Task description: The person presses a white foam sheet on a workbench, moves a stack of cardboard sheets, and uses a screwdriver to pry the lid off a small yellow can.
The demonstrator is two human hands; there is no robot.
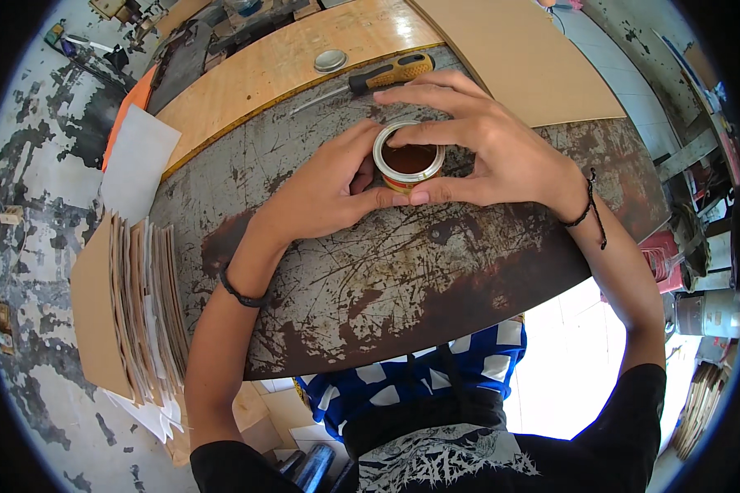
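Observation:
An open tin can (409,177) with a silver rim and dark brown contents stands upright on the worn table. Wrapped about its left side is my left hand (337,177), its thumb along the front. My right hand (489,144) grips the can from the right. Its thumb presses the front beside the left thumb, while its index finger reaches over the rim into the opening. Just beyond my hands lies a screwdriver (390,76) with a yellow and black handle. A round metal lid (330,60) rests on the wooden board behind it.
Brown board (518,57) covers the far right of the table (370,279). A long wooden board (255,90) crosses the back. Stacked cardboard sheets (131,304) stand at the left edge, below a white sheet (136,156). Shelves and containers line the right side.

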